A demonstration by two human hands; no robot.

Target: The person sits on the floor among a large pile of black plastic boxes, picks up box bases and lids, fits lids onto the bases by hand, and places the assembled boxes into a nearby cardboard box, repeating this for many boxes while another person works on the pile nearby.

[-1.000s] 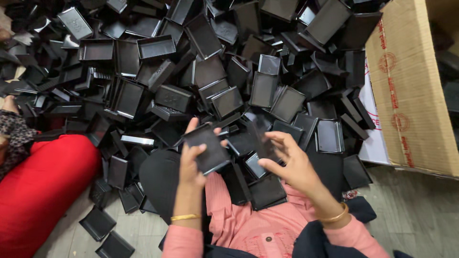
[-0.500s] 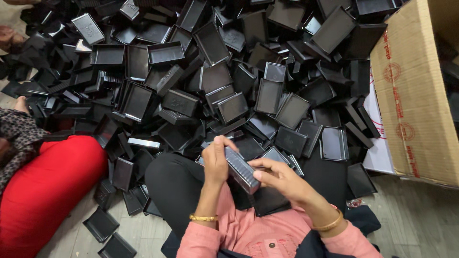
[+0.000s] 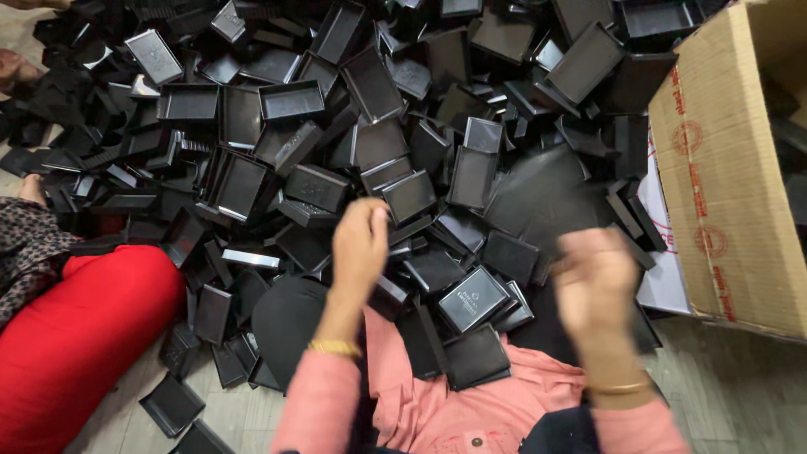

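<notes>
A big heap of black plastic trays and lids (image 3: pixel 336 126) covers the floor in front of me. My left hand (image 3: pixel 360 252) reaches out over the near edge of the heap. Its fingers are bent loosely and it holds nothing, right beside a small black tray (image 3: pixel 409 195). My right hand (image 3: pixel 595 290) is blurred by motion at the right. It grips a blurred black case (image 3: pixel 538 197) that sticks up and to the left of its fingers. Several black trays (image 3: pixel 472 301) lie on my lap over the pink garment.
An open cardboard box (image 3: pixel 727 176) stands at the right, its flap near my right hand. At the left sits another person in red cloth (image 3: pixel 80 336) with a leopard-patterned sleeve (image 3: pixel 25 248). Loose trays (image 3: pixel 172 403) lie on the grey floor (image 3: pixel 731 391).
Both hands held one black case together half a second ago. Now my left hand has let go and moved up to the heap, while my right hand swings the case to the right.
</notes>
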